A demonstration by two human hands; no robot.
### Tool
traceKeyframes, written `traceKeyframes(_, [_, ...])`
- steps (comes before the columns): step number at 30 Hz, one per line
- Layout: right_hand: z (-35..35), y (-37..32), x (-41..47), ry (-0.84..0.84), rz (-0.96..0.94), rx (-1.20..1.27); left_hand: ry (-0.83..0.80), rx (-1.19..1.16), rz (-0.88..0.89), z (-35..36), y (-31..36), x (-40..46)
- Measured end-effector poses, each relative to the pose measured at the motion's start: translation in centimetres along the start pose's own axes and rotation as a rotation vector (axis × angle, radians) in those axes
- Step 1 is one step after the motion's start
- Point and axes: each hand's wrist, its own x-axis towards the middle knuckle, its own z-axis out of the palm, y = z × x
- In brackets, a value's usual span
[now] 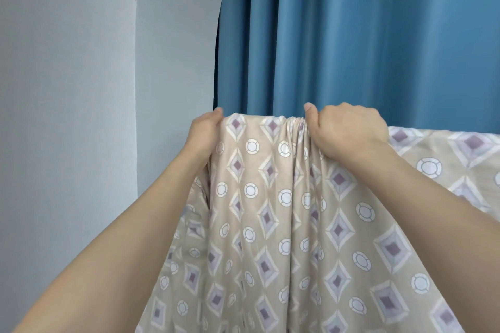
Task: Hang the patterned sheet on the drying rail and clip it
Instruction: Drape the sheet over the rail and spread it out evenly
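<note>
Two raised hands grip the top fold of a beige patterned sheet [270, 211], left hand [204, 132] clasping its left edge, right hand [349, 130] clenched around bunched fabric, before a blue curtain [351, 35].

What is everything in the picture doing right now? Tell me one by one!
patterned sheet: draped over the top, hanging down, bunched near the right hand.
left hand: gripping the sheet's top left edge.
right hand: closed on the gathered top edge.
blue curtain: drawn shut, hanging in folds.
Clips: none visible.
</note>
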Motion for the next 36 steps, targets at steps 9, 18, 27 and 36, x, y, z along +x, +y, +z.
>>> traceKeyframes(9, [0.0,0.8,-0.2,-0.004,0.008,-0.011,0.023,0.133,-0.074,-1.1,-0.6,1.3])
traceKeyframes(18, [0.0,0.1,-0.2,-0.009,-0.005,0.007,0.177,0.166,0.063,-1.4,-0.8,1.6])
traceKeyframes(27, [0.1,0.5,-0.2,-0.015,-0.022,-0.019,-0.142,0.206,0.191,1.6,1.8,0.2])
traceKeyframes(36, [0.2,1.8,-0.3,-0.042,0.025,-0.058,0.168,0.384,-0.037,-4.0,-4.6,1.5])
